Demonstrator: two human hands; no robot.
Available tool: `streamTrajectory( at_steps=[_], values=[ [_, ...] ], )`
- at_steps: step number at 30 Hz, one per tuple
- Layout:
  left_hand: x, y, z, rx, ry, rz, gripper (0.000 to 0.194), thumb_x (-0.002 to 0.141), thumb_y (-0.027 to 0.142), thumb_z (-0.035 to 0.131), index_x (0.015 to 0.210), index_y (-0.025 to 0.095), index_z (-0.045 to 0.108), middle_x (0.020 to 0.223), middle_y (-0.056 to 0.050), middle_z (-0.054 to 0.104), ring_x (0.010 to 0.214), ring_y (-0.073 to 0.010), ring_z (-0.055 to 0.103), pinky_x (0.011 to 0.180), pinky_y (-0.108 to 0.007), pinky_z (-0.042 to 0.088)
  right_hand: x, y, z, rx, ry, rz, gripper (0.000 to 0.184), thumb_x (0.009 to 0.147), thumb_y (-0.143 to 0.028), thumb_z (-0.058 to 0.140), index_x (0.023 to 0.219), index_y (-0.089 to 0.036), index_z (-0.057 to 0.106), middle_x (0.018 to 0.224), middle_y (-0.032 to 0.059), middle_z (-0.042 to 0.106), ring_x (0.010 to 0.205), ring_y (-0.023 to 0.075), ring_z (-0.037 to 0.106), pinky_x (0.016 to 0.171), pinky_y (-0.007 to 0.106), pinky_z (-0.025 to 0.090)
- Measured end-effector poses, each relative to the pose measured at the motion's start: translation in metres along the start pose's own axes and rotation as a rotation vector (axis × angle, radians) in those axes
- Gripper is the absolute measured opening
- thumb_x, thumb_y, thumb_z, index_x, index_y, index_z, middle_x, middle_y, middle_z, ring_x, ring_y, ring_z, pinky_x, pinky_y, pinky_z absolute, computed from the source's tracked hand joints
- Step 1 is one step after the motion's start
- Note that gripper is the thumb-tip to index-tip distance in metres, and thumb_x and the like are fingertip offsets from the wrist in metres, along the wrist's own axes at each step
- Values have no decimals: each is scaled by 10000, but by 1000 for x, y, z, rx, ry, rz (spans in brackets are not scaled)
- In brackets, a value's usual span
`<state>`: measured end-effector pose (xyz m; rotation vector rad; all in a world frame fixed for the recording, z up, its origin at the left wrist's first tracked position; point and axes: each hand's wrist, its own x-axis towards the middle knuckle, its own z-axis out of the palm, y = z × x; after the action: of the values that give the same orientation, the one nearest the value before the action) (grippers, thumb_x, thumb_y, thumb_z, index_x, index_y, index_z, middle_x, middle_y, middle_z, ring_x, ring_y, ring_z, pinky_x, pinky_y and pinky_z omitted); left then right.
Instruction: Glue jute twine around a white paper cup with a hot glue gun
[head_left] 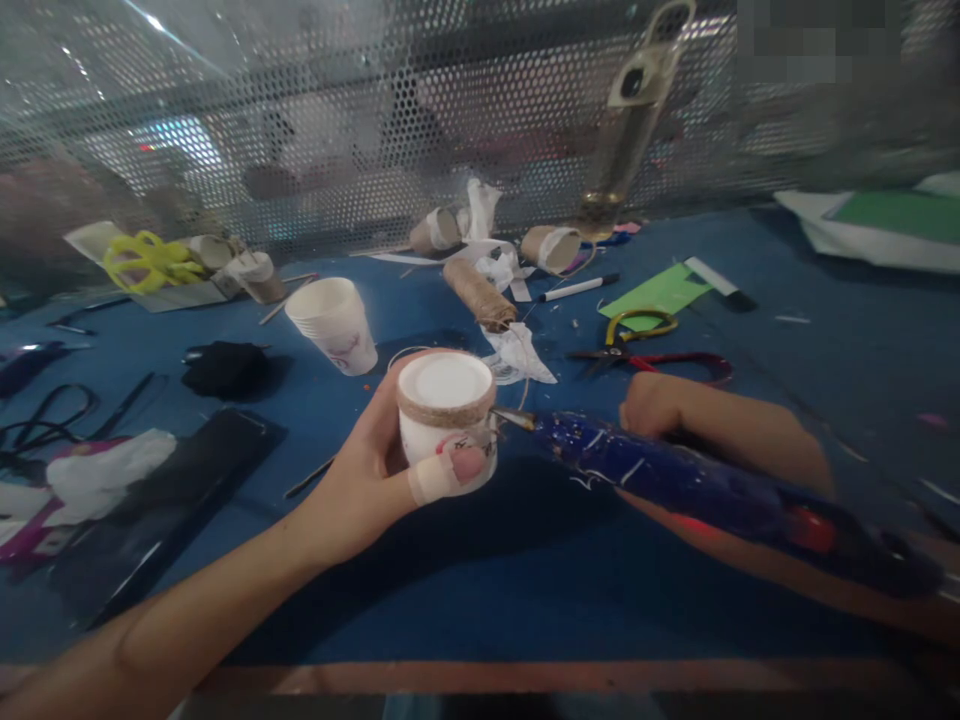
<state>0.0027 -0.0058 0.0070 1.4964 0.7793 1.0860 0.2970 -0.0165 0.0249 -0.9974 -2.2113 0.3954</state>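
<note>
My left hand [382, 480] is wrapped round an upside-down white paper cup [447, 384], with a bandage on the thumb. A band of brown twine [442, 412] circles the cup near its upturned base. In my right hand [675, 410] is a blue hot glue gun [675, 485], pointing left. Its metal nozzle meets the twine at the cup's right side, where a loose strand runs upward. Behind the cup lies a roll of twine [478, 294], next to crumpled white paper [519, 350]. The fingers behind the glue gun are partly hidden.
Stacked paper cups [334, 325] stand left of centre. Red-and-yellow-handled pliers [637, 350], a marker [577, 288] and green paper [652, 295] lie to the right. A dark phone-like slab [165, 510] is at left. Behind are a bottle [626, 130] and a perforated metal screen [360, 130].
</note>
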Motion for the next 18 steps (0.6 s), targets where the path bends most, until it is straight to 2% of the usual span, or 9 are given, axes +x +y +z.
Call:
streamTrajectory(
  at_steps=[4, 8, 13, 18],
  values=[
    [0, 4, 1, 25, 13, -46, 550, 869, 275, 855, 1377, 341, 654, 1242, -34, 681, 1124, -225, 675, 980, -315, 579, 0, 2, 4, 49, 4, -32, 198, 903, -201, 613, 800, -290, 469, 756, -56, 535, 621, 144, 528, 578, 322, 400],
    [2, 7, 3, 56, 48, -111, 594, 815, 290, 895, 1360, 293, 658, 1231, -62, 704, 1128, -267, 678, 992, -370, 576, -2, 1, 8, 30, 74, -20, 212, 967, -215, 553, 775, -283, 493, 747, -51, 546, 650, 143, 554, 596, 323, 391],
    [2, 3, 1, 2, 30, -136, 624, 789, 340, 906, 1359, 271, 661, 1221, -91, 748, 1122, -311, 700, 966, -420, 595, -3, 6, 5, 29, 5, -41, 207, 909, -182, 656, 810, -285, 507, 767, -53, 561, 654, 143, 574, 592, 320, 407],
    [4, 2, 1, -64, 12, -131, 597, 793, 313, 889, 1347, 262, 671, 1195, -89, 753, 1073, -283, 718, 911, -375, 615, -2, 7, 2, 36, -36, -32, 178, 913, -184, 616, 826, -281, 496, 782, -50, 568, 645, 141, 548, 599, 314, 417]
  ],
)
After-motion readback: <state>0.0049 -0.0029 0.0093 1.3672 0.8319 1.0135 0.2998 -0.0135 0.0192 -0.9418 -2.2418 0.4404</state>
